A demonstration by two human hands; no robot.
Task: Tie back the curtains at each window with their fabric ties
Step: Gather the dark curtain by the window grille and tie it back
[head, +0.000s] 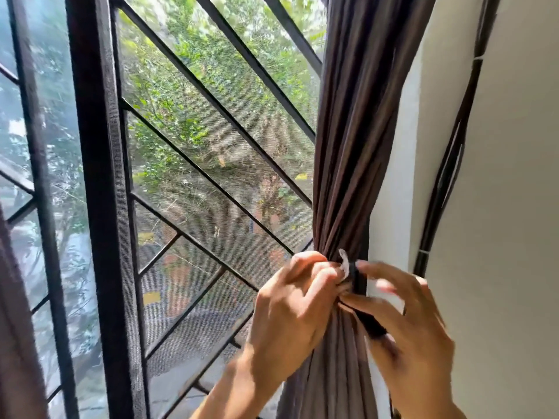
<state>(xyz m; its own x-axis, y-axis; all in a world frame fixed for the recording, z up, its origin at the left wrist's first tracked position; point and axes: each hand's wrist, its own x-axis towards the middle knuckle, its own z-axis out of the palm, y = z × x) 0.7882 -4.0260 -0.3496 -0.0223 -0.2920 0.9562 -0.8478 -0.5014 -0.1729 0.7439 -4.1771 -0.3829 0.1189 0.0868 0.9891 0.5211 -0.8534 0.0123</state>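
Observation:
A dark brown curtain (354,131) hangs gathered into a tight bunch at the right edge of the window. A dark fabric tie (360,281) with a white patch at its end wraps the bunch at its narrowest point. My left hand (290,309) pinches the white end of the tie against the front of the bunch. My right hand (414,325) grips the other part of the tie on the bunch's right side, fingers curled round it. Part of the tie is hidden behind my fingers.
A black metal window frame (96,176) with diagonal grille bars and a mesh screen (211,140) fills the left and centre. A white wall (499,207) with black cables (453,152) running down it stands to the right. Another curtain's edge (15,328) shows at the far left.

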